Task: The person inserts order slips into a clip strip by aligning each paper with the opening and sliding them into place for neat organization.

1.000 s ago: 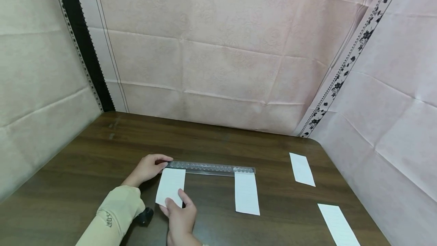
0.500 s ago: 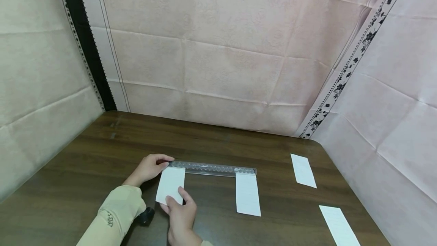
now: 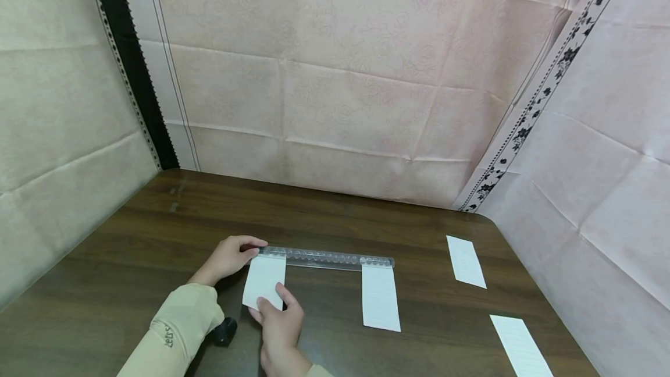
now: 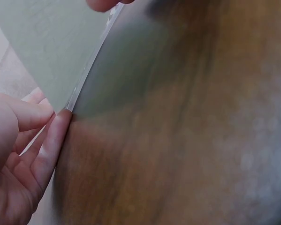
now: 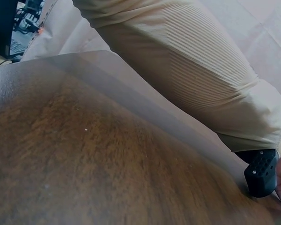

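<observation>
Left paper (image 3: 266, 279) has its top edge at the left end of the clear strip (image 3: 324, 259). Left hand (image 3: 225, 259) pinches that end, thumb and fingertips together; right hand (image 3: 281, 327) pinches the paper's lower edge, thumb on top. Judgement: brace the strip, square the paper to it, light grip so it doesn't crease. Right paper (image 3: 381, 298) is at the strip's other end; upper loose paper (image 3: 467, 262) and lower loose paper (image 3: 521, 346) lie well apart on the desk (image 3: 429, 348).
</observation>
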Action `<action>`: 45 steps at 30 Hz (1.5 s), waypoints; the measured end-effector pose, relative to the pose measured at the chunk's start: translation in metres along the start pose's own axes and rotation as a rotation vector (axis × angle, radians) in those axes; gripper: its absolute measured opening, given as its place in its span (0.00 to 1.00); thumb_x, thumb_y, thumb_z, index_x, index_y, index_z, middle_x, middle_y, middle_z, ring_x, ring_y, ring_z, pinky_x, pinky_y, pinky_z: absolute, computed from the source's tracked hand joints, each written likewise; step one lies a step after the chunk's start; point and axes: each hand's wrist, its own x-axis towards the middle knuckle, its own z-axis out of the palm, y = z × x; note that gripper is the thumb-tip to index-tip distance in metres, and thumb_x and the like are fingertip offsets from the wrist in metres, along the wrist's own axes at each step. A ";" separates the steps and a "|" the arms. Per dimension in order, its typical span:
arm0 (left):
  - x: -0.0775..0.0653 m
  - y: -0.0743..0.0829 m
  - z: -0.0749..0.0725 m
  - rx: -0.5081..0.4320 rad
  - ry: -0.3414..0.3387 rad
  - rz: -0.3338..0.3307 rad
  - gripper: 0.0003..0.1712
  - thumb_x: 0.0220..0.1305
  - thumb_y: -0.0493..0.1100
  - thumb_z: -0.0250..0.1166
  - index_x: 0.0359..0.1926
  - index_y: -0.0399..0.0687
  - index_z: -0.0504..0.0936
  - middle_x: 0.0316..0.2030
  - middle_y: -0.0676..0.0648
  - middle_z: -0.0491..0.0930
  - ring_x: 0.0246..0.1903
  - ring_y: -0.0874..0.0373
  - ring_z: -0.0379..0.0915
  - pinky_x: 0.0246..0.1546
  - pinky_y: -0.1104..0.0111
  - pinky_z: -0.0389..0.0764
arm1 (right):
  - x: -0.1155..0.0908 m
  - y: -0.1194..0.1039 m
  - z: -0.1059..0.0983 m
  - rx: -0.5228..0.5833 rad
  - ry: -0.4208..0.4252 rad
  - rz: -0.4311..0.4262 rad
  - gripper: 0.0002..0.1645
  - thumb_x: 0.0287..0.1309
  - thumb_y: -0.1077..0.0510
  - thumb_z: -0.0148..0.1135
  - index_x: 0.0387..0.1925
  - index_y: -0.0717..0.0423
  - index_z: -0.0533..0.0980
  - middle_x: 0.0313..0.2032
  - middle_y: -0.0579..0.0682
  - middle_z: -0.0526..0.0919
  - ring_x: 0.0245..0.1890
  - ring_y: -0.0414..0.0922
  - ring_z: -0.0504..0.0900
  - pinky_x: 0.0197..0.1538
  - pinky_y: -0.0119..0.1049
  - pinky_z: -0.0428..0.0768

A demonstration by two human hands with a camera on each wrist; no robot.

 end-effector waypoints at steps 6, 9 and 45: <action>0.000 -0.001 0.002 -0.062 -0.011 -0.018 0.12 0.64 0.32 0.58 0.47 0.39 0.82 0.47 0.38 0.78 0.42 0.49 0.76 0.35 0.65 0.81 | 0.002 0.000 -0.001 0.014 -0.005 -0.005 0.30 0.44 0.80 0.58 0.53 0.82 0.64 0.49 0.74 0.67 0.35 0.52 0.80 0.34 0.42 0.82; 0.001 -0.001 0.002 -0.085 -0.012 -0.033 0.12 0.64 0.31 0.57 0.47 0.38 0.82 0.47 0.37 0.78 0.42 0.49 0.76 0.34 0.68 0.81 | 0.002 0.000 -0.001 0.016 -0.003 -0.006 0.30 0.45 0.80 0.57 0.54 0.82 0.64 0.50 0.75 0.66 0.35 0.53 0.80 0.34 0.42 0.82; 0.002 0.003 0.003 -0.123 -0.022 -0.078 0.13 0.63 0.30 0.57 0.47 0.37 0.81 0.47 0.37 0.77 0.38 0.53 0.77 0.34 0.69 0.81 | 0.007 -0.003 -0.007 0.016 0.009 -0.013 0.31 0.44 0.81 0.58 0.54 0.81 0.64 0.52 0.78 0.63 0.36 0.53 0.80 0.35 0.41 0.82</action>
